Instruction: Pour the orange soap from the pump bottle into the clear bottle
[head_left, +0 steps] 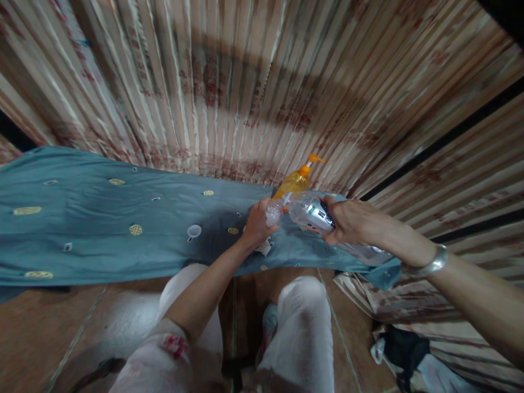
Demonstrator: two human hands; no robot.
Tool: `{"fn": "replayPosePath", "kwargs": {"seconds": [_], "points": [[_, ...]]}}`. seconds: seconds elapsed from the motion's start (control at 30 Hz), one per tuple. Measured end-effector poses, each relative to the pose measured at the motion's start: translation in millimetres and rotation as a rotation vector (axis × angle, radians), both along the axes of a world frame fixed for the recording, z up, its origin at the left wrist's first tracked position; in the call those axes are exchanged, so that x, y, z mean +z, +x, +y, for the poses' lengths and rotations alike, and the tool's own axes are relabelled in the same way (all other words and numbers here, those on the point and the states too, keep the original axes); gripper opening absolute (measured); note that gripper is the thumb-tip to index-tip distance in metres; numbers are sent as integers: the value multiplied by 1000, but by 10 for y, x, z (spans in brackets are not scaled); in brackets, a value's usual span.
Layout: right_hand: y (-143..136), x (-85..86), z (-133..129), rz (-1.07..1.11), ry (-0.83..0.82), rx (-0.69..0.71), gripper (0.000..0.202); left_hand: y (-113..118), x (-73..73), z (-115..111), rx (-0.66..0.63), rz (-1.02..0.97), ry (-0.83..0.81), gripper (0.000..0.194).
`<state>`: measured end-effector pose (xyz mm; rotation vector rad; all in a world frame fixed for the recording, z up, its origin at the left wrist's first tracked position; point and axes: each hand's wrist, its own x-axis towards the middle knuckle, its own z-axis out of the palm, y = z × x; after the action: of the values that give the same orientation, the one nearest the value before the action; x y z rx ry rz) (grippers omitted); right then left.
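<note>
My left hand (257,222) is closed around a small clear container (273,212), whose rounded upper part shows above the fingers. My right hand (343,220) grips a large clear plastic bottle (305,208) with a silver label. The bottle lies tilted almost level, its neck pointing left at the small container's top. Whether the two touch, or liquid runs between them, I cannot tell. Just behind them stands a pump bottle (295,182) of yellow liquid with an orange pump head. Below my left hand lies a small white piece (264,248), too blurred to name.
A teal patterned cloth (98,218) covers the long narrow table. On it, left of my hands, is a small round white object with a tab (194,231). Pleated curtains (229,98) hang behind and at the right. Dark and pale fabric (405,349) lies low at the right.
</note>
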<state>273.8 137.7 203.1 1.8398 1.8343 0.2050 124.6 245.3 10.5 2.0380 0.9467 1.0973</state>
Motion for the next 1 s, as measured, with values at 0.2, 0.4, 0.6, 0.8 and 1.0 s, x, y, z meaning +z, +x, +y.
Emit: {"fn": "replayPosePath", "kwargs": {"seconds": [0.2, 0.4, 0.6, 0.8, 1.0], "points": [[-27, 20, -2, -4, -29, 1, 55, -11, 49, -10, -13, 11, -21, 76], [-9, 18, 4, -1, -38, 8, 57, -25, 64, -20, -12, 8, -15, 73], [8, 5, 10, -12, -40, 1, 57, -8, 27, -10, -6, 11, 4, 75], [12, 0, 7, -10, -38, 9, 57, -9, 41, -11, -2, 36, -17, 75], [5, 4, 12, -26, -32, 12, 58, -5, 35, -6, -6, 23, -9, 74]]}}
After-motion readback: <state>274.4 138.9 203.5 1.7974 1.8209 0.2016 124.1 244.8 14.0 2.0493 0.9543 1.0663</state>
